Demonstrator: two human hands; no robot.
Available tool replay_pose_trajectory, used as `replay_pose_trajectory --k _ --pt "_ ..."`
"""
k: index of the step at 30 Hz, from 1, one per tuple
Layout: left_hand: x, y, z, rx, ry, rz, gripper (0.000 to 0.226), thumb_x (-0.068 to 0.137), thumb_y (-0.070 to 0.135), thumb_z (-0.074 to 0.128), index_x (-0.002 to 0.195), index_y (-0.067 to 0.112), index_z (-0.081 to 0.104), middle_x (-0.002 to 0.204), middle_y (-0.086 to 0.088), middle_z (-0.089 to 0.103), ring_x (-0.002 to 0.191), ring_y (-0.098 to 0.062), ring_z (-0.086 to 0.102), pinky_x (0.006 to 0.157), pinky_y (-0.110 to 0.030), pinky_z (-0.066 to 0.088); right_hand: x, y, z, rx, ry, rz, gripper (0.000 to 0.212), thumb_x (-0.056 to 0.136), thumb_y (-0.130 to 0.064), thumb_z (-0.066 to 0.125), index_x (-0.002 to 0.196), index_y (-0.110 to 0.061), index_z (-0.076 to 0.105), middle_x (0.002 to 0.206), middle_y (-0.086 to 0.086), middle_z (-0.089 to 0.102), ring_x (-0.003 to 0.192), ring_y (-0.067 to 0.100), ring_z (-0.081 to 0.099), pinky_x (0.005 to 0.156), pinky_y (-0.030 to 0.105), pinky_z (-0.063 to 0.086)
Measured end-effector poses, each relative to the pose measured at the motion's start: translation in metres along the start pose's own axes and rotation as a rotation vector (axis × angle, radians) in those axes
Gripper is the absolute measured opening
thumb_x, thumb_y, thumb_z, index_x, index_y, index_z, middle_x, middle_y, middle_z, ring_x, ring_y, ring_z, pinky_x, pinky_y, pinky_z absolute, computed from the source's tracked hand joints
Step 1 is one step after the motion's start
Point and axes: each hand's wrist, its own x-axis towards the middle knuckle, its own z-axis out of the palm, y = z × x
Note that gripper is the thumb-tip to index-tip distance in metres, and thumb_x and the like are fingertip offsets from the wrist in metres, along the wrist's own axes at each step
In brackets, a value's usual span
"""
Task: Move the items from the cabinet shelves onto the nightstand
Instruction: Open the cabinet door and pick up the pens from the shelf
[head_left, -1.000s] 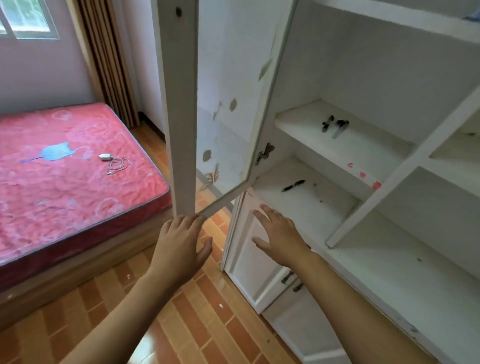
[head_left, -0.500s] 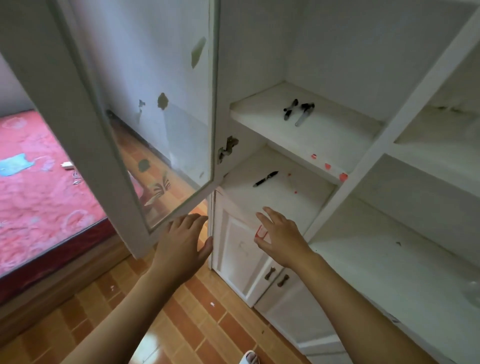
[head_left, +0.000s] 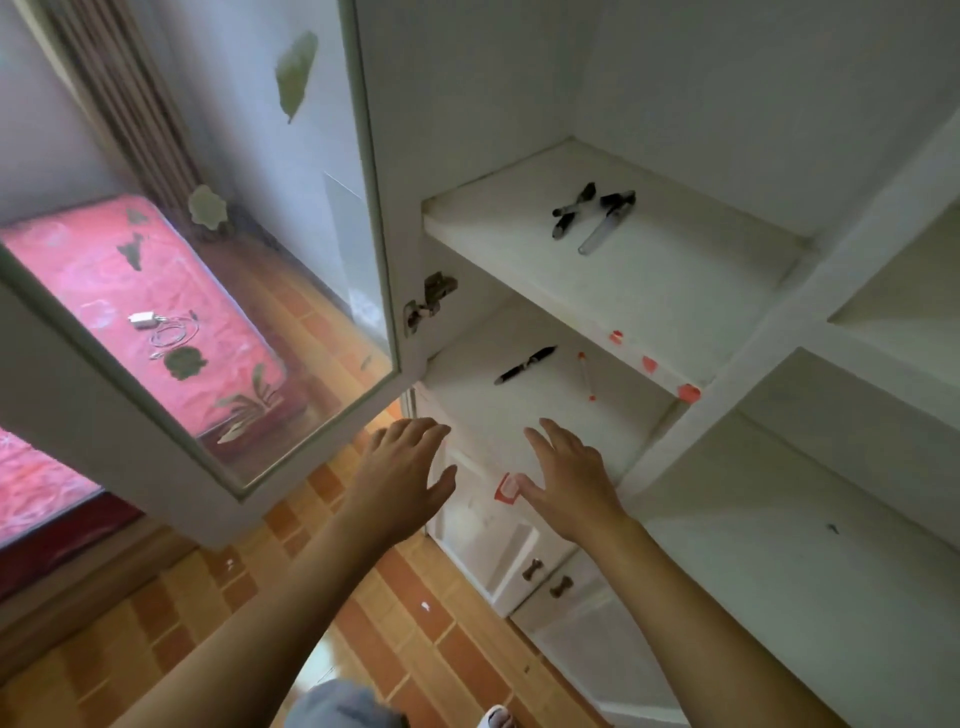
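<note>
Before the white cabinet (head_left: 649, 78), you stand with its glass door (head_left: 208, 291) swung wide to your left and both arms stretched toward the open shelves. Through the glass, a red bed (head_left: 171, 291) shows with a white charger (head_left: 141, 320) and coiled cable on it, above a floor (head_left: 395, 639) of orange tile. On the upper shelf (head_left: 675, 270), two dark pens (head_left: 571, 210) lie crossed beside a clear-barrelled marker (head_left: 605, 223), toward the back. On the lower shelf (head_left: 519, 415), a black pen (head_left: 524, 365) lies at the left and a thin pen with red ends (head_left: 586, 376) just to its right, the two apart. Red stickers (head_left: 688, 393) dot the upper shelf's front edge. Your left hand (head_left: 402, 478) hangs in front of the lower shelf's edge, fingers loosely spread, holding nothing. Your right hand (head_left: 569, 475) hovers over the front of the lower shelf, fingers straight and parted, also holding nothing, well short of the pens. A small red-edged scrap (head_left: 506, 488) shows just beside your right thumb.
</note>
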Motion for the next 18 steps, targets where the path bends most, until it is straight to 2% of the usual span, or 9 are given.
replay_pose_trajectory --k 2,6,13,18 --pt "0.017 0.004 0.010 -0.016 -0.031 0.018 0.059 0.100 0.056 0.047 0.151 0.026 0.046 0.154 0.003 0.049 0.144 -0.022 0.043 0.120 -0.045 0.033 0.003 0.005 0.004 0.006 -0.015 0.032 0.073 0.104 -0.058 0.045 0.165 -0.025 0.022 0.174 0.002 0.015 0.158 0.024 0.020 0.126 0.049 0.024" --pt "0.052 0.006 0.029 -0.019 -0.108 0.091 0.063 0.101 0.057 0.046 0.155 0.027 0.037 0.159 0.001 0.041 0.148 -0.024 0.036 0.122 -0.047 0.030 0.010 0.009 0.006 -0.002 -0.015 0.108 0.072 0.104 -0.056 0.047 0.165 -0.026 0.022 0.174 0.003 0.014 0.158 0.025 0.019 0.126 0.049 0.024" --pt "0.108 0.006 0.053 0.006 -0.173 0.211 0.066 0.097 0.058 0.051 0.153 0.027 0.036 0.160 -0.003 0.037 0.148 -0.029 0.032 0.121 -0.051 0.028 0.017 0.004 0.004 -0.001 -0.023 0.239 0.072 0.104 -0.056 0.047 0.164 -0.026 0.020 0.175 0.003 0.011 0.159 0.027 0.017 0.126 0.051 0.023" --pt "0.140 0.002 0.063 0.011 -0.185 0.256 0.065 0.093 0.052 0.056 0.149 0.025 0.035 0.158 -0.006 0.036 0.143 -0.032 0.036 0.116 -0.053 0.034 0.018 0.000 0.000 0.051 0.005 0.304 0.073 0.103 -0.054 0.048 0.165 -0.026 0.022 0.174 0.003 0.011 0.159 0.026 0.015 0.126 0.052 0.021"
